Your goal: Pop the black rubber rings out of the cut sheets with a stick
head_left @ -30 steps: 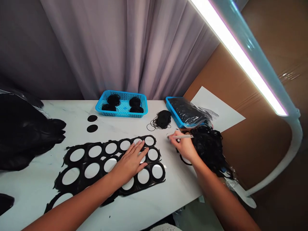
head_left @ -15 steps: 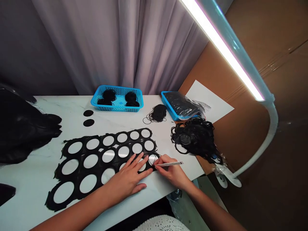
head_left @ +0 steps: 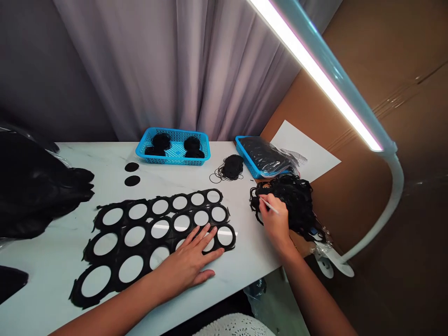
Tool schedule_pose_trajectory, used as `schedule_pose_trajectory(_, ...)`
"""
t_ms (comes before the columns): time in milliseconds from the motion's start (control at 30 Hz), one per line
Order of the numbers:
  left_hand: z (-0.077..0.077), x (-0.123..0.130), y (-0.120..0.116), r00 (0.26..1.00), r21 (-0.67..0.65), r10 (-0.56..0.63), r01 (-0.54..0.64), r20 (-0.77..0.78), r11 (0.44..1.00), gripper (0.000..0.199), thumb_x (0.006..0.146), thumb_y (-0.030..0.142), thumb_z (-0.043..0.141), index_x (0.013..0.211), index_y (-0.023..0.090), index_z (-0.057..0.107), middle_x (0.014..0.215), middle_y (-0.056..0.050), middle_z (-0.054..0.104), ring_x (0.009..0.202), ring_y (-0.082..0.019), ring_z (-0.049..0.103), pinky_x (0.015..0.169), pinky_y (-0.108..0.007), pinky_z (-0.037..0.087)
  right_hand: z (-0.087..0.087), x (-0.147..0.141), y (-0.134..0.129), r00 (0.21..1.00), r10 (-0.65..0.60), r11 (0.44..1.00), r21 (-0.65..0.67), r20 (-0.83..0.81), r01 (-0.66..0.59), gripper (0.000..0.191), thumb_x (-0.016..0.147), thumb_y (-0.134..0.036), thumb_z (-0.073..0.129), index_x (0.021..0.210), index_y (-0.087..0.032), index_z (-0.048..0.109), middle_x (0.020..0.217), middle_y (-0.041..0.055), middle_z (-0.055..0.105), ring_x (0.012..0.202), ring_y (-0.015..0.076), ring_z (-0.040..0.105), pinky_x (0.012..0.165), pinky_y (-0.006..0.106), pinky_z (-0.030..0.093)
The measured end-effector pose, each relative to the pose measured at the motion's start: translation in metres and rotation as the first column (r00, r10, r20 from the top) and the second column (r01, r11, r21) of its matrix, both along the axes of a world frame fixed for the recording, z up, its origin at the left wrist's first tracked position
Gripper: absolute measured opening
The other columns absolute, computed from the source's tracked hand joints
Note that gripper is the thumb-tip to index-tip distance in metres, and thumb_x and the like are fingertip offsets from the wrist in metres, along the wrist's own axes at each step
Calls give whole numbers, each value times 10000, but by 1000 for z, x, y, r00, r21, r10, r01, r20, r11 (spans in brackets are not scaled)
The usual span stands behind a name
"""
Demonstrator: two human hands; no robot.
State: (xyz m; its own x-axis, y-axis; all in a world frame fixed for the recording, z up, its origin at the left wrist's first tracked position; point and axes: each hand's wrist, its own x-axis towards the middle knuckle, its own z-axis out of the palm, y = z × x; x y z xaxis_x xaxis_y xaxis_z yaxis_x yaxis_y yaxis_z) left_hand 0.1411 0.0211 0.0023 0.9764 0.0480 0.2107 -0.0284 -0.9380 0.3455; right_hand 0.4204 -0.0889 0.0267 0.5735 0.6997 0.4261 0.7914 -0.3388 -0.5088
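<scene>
My left hand (head_left: 196, 254) lies flat with fingers spread on a black sheet (head_left: 117, 252) punched with rows of round holes. It covers part of the row nearest me. My right hand (head_left: 276, 221) is closed in a pinch around slim, pale metal tweezers (head_left: 269, 205). Their tip is at the left side of a tangled heap of black ring-shaped scraps (head_left: 297, 200); whether the tip grips anything I cannot make out. Two black discs (head_left: 132, 180) rest behind the sheet. A bundle of thin black rings (head_left: 233, 167) lies farther back.
A blue basket (head_left: 173, 161) with black ring bundles stands at the back. Another blue basket (head_left: 249, 161) holds a plastic bag of black material. A lit lamp (head_left: 336, 79) arches over the right side, clamped near the cardboard. Bagged black sheets (head_left: 38, 186) lie at left.
My right hand has moved right and away from me with the tweezers, from the sheet's right end to the scrap heap. The thin ring strands there are gone. My left hand stays put.
</scene>
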Motion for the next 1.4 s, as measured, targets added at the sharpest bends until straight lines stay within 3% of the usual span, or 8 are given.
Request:
schedule_pose_trajectory(133,7,-14,0,999,26,21,-20,-30,999,622,913,422,651,1471,277,418,1591,-107,298,1448,-331,299,1157,-507,311,9,-17,11,895,206,974,-5,-397,-226,179,901,-325,546,766,-212,577,880,78,720,808,234,632,722,335,449)
schedule_pose_trajectory(333,-1,-49,-3,994,48,104,-103,-22,994,570,955,433,591,1477,298,404,1575,-65,340,1438,-288,331,1173,-472,302,2,-97,0,591,446,806,15,-672,-592,163,903,-258,589,747,-217,568,926,36,722,842,191,635,741,310,468)
schedule_pose_trajectory(733,-3,-55,-7,993,48,108,-105,-55,993,600,947,389,602,1495,309,373,1593,-76,299,1444,-299,315,1168,-481,307,-4,-113,-1,665,561,741,-59,-494,-669,116,879,-158,605,794,-235,598,865,22,707,794,191,600,732,326,451)
schedule_pose_trajectory(967,-5,-54,-6,992,21,125,-125,1,992,558,932,416,615,1450,309,439,1618,-86,225,1449,-327,296,1159,-513,297,-22,-122,-13,658,752,640,-199,-37,-742,122,974,-162,493,950,-217,599,1160,84,698,994,243,595,870,403,405)
schedule_pose_trajectory(1067,-7,-55,-7,992,39,122,-122,-12,992,576,912,392,645,1446,307,446,1620,-101,216,1455,-350,271,1153,-535,293,-22,-98,0,706,704,702,-218,68,-678,172,986,-146,448,1047,-201,599,1162,103,691,1021,247,589,893,400,388)
schedule_pose_trajectory(1233,-1,-56,-7,992,79,124,-123,-6,989,570,900,396,660,1429,302,470,1596,-113,285,1434,-366,317,1129,-541,328,-7,-36,48,963,271,952,-151,18,-265,141,949,-200,465,939,-189,605,957,109,709,870,254,612,801,379,404)
schedule_pose_trajectory(1300,4,-51,-4,991,110,130,-128,-17,986,543,913,424,644,1415,290,485,1554,-111,375,1406,-349,378,1122,-531,347,-2,-32,62,946,278,948,-114,-168,-298,127,924,-230,497,828,-203,574,929,82,717,815,226,620,747,336,422)
schedule_pose_trajectory(1400,9,-40,4,977,128,214,-212,1,969,515,954,425,584,1417,227,478,1516,-122,434,1385,-305,423,1132,-488,350,-1,-53,68,760,444,856,-27,-474,-517,159,892,-258,546,741,-213,526,922,46,724,804,193,628,706,290,442)
